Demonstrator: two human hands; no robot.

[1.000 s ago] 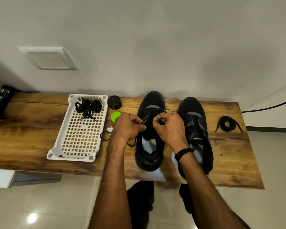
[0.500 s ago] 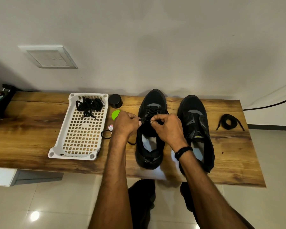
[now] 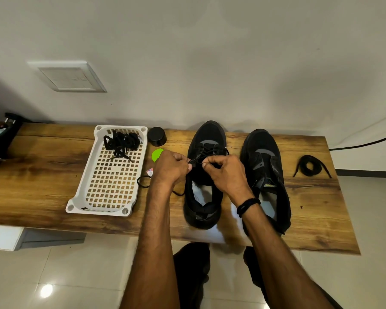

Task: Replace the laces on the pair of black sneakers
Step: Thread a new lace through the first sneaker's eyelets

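On the wooden bench (image 3: pixel 42 179) — a black cap (image 3: pixel 157 136), a green disc (image 3: pixel 157 154), perhaps a hair tie (image 3: pixel 143 181).

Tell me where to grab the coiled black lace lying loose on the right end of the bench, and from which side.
Judging by its pose, take the coiled black lace at its bundled middle, coming straight down from above. It lies flat on the wooden bench, with both tails splayed toward the near edge, so pinching the coil should lift everything together.

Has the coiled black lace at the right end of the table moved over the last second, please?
No. The coiled lace keeps its place beside the right sneaker.
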